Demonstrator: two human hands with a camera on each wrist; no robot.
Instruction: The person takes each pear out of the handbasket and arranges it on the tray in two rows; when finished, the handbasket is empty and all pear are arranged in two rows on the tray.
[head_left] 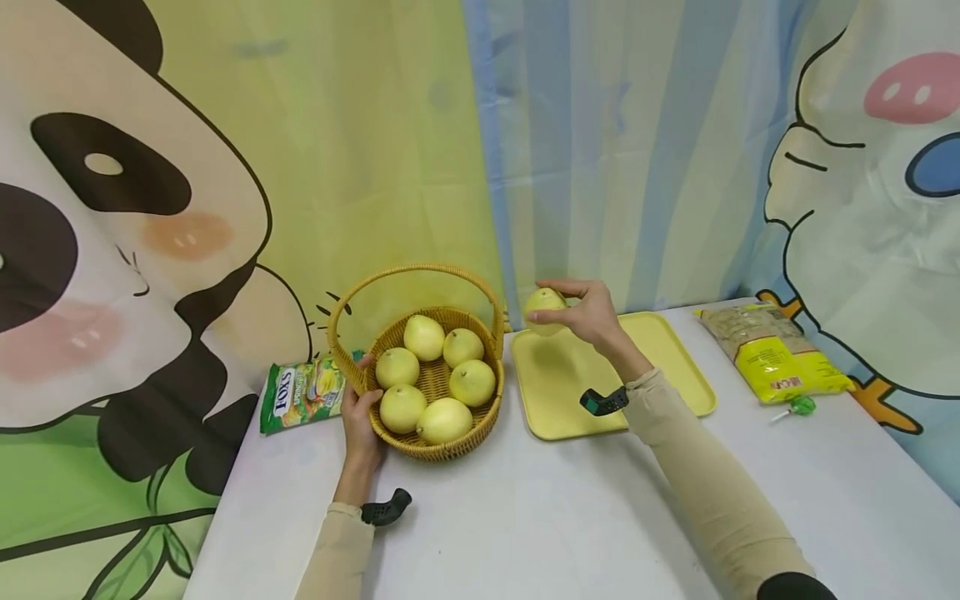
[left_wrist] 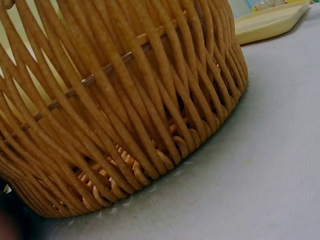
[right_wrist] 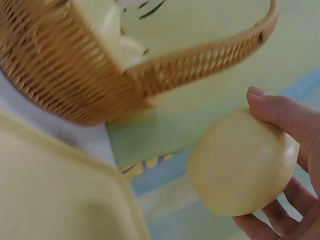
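A wicker basket (head_left: pixel 438 452) with a tall arched handle stands on the table with several pale yellow pears (head_left: pixel 445 420) inside. My left hand (head_left: pixel 362 429) grips its left side near the handle's base. In the left wrist view, the woven basket wall (left_wrist: pixel 130 100) fills most of the picture, and that hand is nearly all out of sight. Above the far left part of a yellow tray (head_left: pixel 570 412), my right hand (head_left: pixel 588 315) holds one pear (head_left: pixel 545 310). The right wrist view shows the thumb and fingers around this pear (right_wrist: pixel 242 165), raised beside the basket handle (right_wrist: pixel 210 55).
A green FOX'S candy bag (head_left: pixel 303 393) lies left of the basket, partly behind it. On the right are a yellow and clear food bag (head_left: pixel 776 354) and a green lollipop (head_left: pixel 802 406). A printed cartoon curtain (head_left: pixel 390 167) hangs close behind the white table (head_left: pixel 510 525).
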